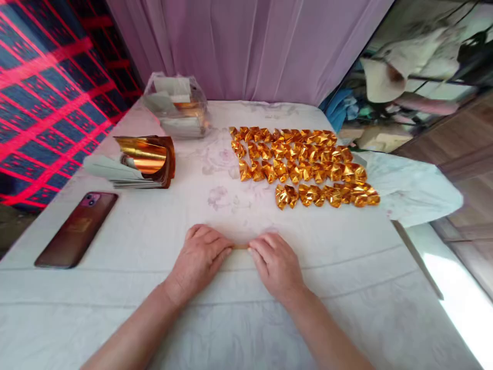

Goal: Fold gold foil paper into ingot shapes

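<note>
Surface: white cloth-covered table [154, 231], lilac curtain [250, 46] behind.
Left hand [200, 259]: flat, palm down, fingers together, pressing on a small strip of gold paper [241, 246].
Right hand [275, 264]: flat likewise, fingertips touching the strip's other end.
Strip: between both hands, near the table's front, mostly hidden.
Far right: rows of folded gold pieces [304, 164].
Left: stack of gold sheets [144, 159], phone [77, 228], clear box [177, 105].

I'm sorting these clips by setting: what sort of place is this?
Probably a home room used for craft work: a cloth-covered table, a pink curtain behind it, rows of folded gold foil pieces, and clothes piled nearby.
</note>
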Available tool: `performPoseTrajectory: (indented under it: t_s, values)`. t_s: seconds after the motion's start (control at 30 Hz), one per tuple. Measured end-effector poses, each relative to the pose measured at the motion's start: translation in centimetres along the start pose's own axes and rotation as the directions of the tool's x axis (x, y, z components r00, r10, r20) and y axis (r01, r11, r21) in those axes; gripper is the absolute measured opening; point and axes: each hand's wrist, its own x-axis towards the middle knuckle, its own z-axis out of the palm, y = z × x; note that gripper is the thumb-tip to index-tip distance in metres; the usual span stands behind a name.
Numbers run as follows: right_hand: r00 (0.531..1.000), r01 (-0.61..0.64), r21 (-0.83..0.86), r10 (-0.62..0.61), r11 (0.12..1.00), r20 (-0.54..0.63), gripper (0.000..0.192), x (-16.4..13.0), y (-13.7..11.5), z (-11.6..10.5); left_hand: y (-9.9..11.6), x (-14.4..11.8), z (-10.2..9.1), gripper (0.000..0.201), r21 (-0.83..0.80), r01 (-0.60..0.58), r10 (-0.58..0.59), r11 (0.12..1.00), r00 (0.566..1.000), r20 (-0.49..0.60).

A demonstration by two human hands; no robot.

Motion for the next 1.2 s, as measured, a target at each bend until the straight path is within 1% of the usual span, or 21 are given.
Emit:
performPoseTrajectory:
  t_s: [0.13, 0.23, 0.43, 0.6, 0.77, 1.2]
  values:
    - [1.0, -0.015, -0.031, 0.014, 0.999, -0.003, 0.026, 0.0, -0.1, 0.2, 0.2, 0.0, 0.2, 0.015, 0.007, 0.048, -0.048, 0.999, 0.999, -0.019]
    - [0.999, -0.037, -0.042, 0.036, 0.998, -0.028, 0.024, 0.0, -0.2, 0.5, 0.6, 0.1, 0.3, 0.016, 0.017, 0.109, -0.109, 0.994, 0.994, -0.017]
    - [0.994, -0.073, -0.011, 0.071, 0.997, -0.08, 0.022, 0.2, -0.3, 0.7, 1.5, 0.2, 0.4, 0.018, 0.16, 0.177, -0.173, 0.971, 0.984, -0.036]
    - [0.992, -0.088, -0.022, 0.085, 0.996, -0.097, 0.024, 0.2, -0.4, 0.7, 1.7, 0.4, 0.4, 0.016, 0.238, 0.196, -0.19, 0.951, 0.981, -0.049]
    - [0.99, -0.097, -0.04, 0.092, 0.995, -0.108, 0.024, 0.3, -0.5, 0.9, 1.5, 0.5, 0.5, 0.011, 0.235, 0.188, -0.18, 0.954, 0.982, -0.052]
    - [0.987, -0.111, -0.041, 0.106, 0.993, -0.117, 0.02, 0.3, -0.4, 1.1, 1.5, 0.5, 0.7, 0.009, 0.232, 0.188, -0.181, 0.954, 0.982, -0.054]
